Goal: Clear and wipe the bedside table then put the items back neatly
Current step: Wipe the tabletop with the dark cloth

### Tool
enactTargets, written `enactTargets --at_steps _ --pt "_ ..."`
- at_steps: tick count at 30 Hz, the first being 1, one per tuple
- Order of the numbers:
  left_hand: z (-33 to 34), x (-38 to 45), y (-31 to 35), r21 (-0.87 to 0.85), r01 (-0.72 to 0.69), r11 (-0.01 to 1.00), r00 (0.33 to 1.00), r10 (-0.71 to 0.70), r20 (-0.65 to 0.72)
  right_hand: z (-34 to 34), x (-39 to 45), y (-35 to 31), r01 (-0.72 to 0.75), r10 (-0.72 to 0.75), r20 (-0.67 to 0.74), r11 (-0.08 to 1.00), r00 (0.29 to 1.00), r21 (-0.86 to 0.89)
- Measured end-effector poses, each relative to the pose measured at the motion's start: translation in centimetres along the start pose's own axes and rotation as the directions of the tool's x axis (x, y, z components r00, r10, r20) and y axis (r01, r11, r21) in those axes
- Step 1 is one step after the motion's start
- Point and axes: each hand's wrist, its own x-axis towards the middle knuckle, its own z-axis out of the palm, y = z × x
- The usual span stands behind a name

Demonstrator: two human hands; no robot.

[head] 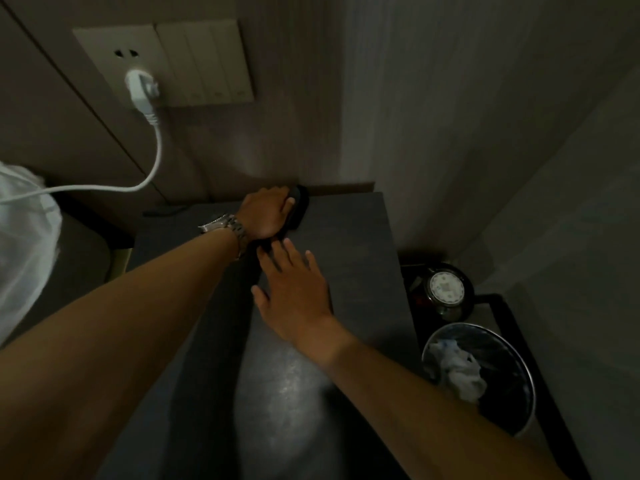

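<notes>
**Hands at the back edge of the bedside table**

Left hand [265, 213] far back on the bedside table [349, 244], near the wall, cupped over a dark object [300, 202] — identity too dim to tell, perhaps a cloth or a small case. Fingers curled over its top, so seemingly closed on it, though the grip underneath hidden. Metal watch [227, 227] on that wrist. Right hand [294, 289] just in front of it, flat and spread, fingers apart, holding nothing; fingertips reaching the near end of the dark object, maybe touching, hard to say. Probably steadying or smoothing while the left presses or places — either a wiping stroke or an item going back, impossible to settle from this view.

Tabletop dark, matte, otherwise bare where visible, with a dull sheen of light toward the near edge. Bareness suggesting the clearing already done.

Room dim. Wall panel behind with a socket and a row of switches [211, 60]; white charger [142, 88] plugged in, its white cable [152, 161] looping down and off to the left toward white bedding [20, 244]. To the right of the table, lower down, a dark stand or tray [502, 306] bearing a kettle [446, 289] with a pale round lid, and nearer the camera a metal waste bin [485, 375] with crumpled white paper inside — well apart from both hands.
</notes>
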Motion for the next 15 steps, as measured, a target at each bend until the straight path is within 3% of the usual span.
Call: enactTargets --at_steps 7,11,15 --pt "1.0 2.4 5.8 -0.025 -0.051 0.998 0.998 0.051 0.028 -1.7 -1.7 3.8 -0.045 0.063 -0.120 0.987 0.991 0.154" --pt "1.4 3.7 8.3 -0.028 -0.062 0.998 0.996 0.064 0.069 -3.2 -1.4 6.3 -0.126 0.214 -0.294 0.949 0.932 0.289" --pt "1.1 4.2 11.0 -0.035 -0.060 0.998 0.987 0.064 0.150 -3.8 -0.5 8.8 -0.193 0.300 -0.393 0.938 0.869 0.289"
